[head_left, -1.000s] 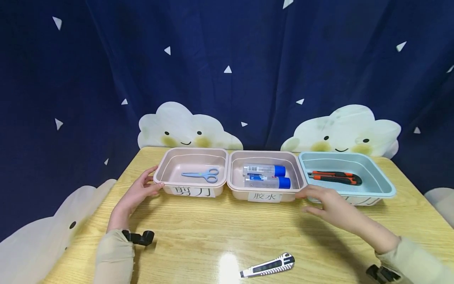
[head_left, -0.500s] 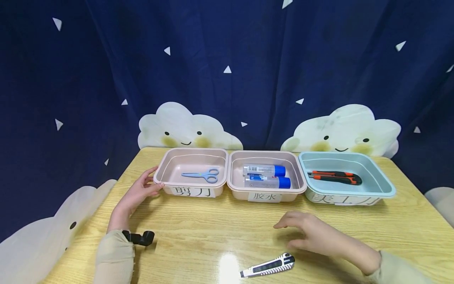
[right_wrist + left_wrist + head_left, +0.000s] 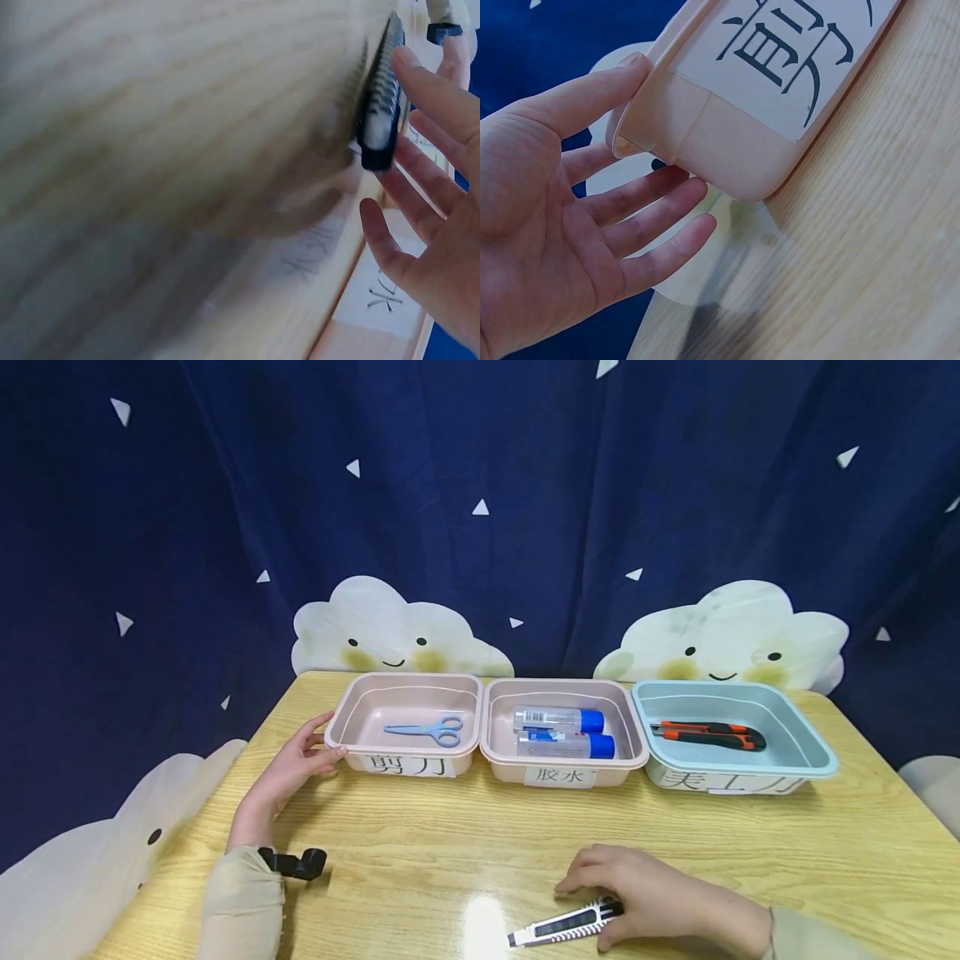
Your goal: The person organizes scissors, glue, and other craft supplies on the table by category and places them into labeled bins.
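Note:
My left hand (image 3: pixel 291 766) rests at the front left corner of a pink bin (image 3: pixel 467 765), thumb on the rim and fingers loosely extended beside the wall. In the left wrist view, most fingers of that hand (image 3: pixel 577 202) are spread apart. A silver-and-black utility knife (image 3: pixel 558 927) lies on the table, tip toward the left. Over its black end is my right hand (image 3: pixel 648 893), thumb on the near side and fingers on the far side. The right wrist view has the knife (image 3: pixel 380 105) between thumb and fingers, which stay extended rather than curled round it.
Blue scissors (image 3: pixel 431 729) lie in the left pink bin. The middle pink bin (image 3: pixel 504 772) holds two blue-capped glue bottles (image 3: pixel 562 745). A red-and-black utility knife (image 3: pixel 712 739) lies in the light blue bin (image 3: pixel 821 764). Behind the wooden table (image 3: pixel 420 835) hangs a dark blue curtain (image 3: pixel 480 427).
My right hand has come from the gap between the middle and blue bins down and toward me to the silver utility knife. The left hand and the bins have stayed put.

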